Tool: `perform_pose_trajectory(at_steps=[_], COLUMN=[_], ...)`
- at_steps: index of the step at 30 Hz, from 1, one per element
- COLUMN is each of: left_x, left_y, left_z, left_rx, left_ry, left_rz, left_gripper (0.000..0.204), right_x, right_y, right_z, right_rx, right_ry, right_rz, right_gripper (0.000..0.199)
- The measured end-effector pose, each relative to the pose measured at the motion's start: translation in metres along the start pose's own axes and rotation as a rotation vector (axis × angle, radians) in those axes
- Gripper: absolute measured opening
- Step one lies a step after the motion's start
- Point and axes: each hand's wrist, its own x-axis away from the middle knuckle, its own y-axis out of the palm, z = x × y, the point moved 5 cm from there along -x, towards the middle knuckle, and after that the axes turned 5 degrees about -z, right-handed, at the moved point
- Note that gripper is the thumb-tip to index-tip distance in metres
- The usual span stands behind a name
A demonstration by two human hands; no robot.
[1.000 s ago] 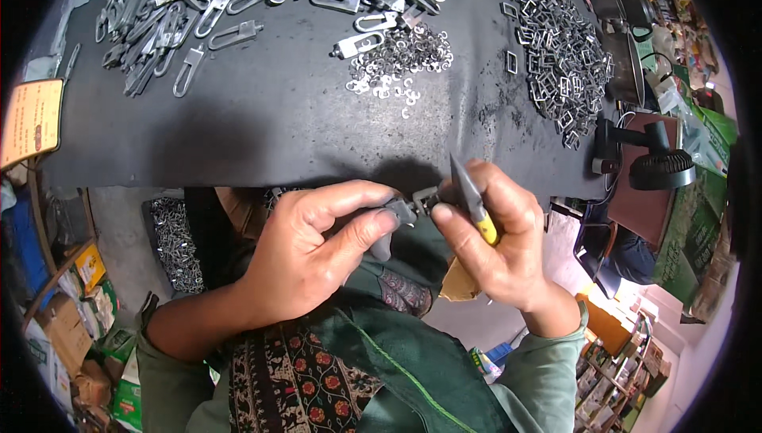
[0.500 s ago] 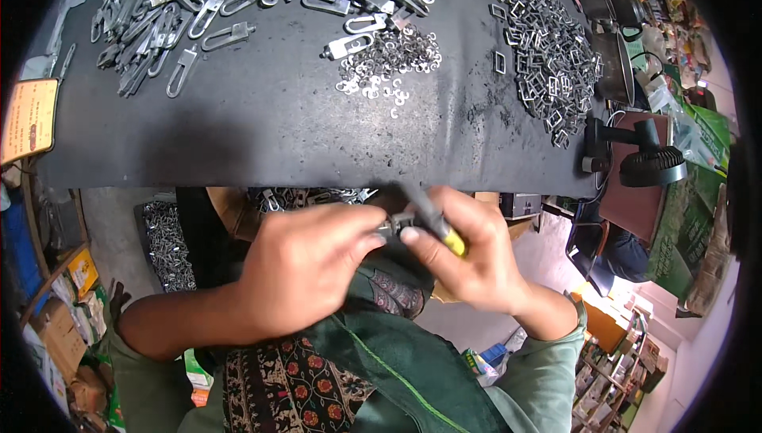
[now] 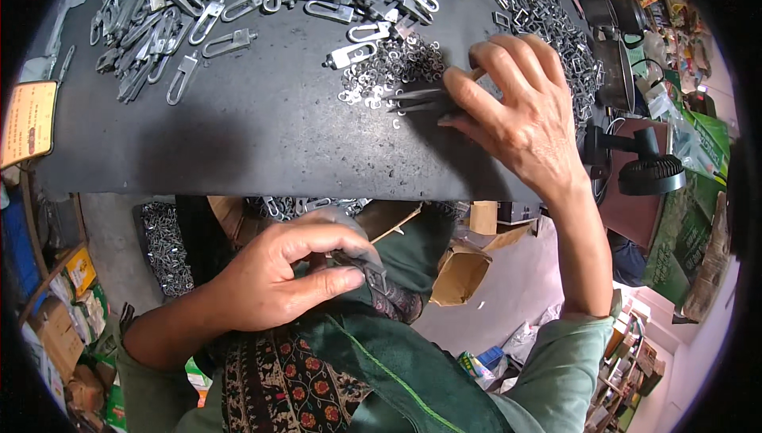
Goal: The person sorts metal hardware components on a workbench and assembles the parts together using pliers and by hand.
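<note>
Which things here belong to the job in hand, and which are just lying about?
Likely in the job:
- metal part, in the left hand
- dark pointed tool, in the right hand
- C-shaped pieces, by the tool's tip

Apparently lying about:
- black fan
- open cardboard box

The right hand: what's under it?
From under the right hand, a dark two-pronged tool pokes out near little metal clips on the black table. The hand covers the rest.

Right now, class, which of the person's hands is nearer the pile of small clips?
Right. The right hand, holding a pointed tool, is just right of the clip pile; the left hand is farther off, short of the table.
</note>
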Motion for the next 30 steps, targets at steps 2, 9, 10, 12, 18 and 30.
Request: perform_pose_trajectory(at_steps=[2, 9, 10, 12, 18, 30], left_x=[0.0, 0.002, 0.002, 0.002, 0.001, -0.003], left_y=[-0.002, -0.005, -0.006, -0.006, -0.007, -0.012], left_z=[-0.001, -0.008, -0.007, -0.007, -0.004, 0.004], left_rx=[0.015, 0.012, 0.046, 0.081, 0.067, -0.021], left_ry=[-0.032, -0.007, -0.049, -0.09, -0.054, 0.056], left_rz=[0.012, 0.072, 0.077, 0.084, 0.111, 0.17], left_gripper=[0.015, 0.02, 0.019, 0.018, 0.018, 0.016], right_x=[-0.002, -0.009, -0.01, -0.011, -0.013, -0.016], right_y=[0.002, 0.004, 0.005, 0.005, 0.002, -0.005], right_z=[0.003, 0.011, 0.012, 0.012, 0.012, 0.014], right_rx=[0.009, 0.033, 0.031, 0.03, 0.013, -0.062], right_ry=[-0.03, -0.109, -0.111, -0.122, -0.117, -0.066], right_rz=[-0.004, -0.033, -0.033, -0.042, -0.098, -0.147], right_gripper=[0.035, 0.034, 0.034, 0.033, 0.032, 0.031])
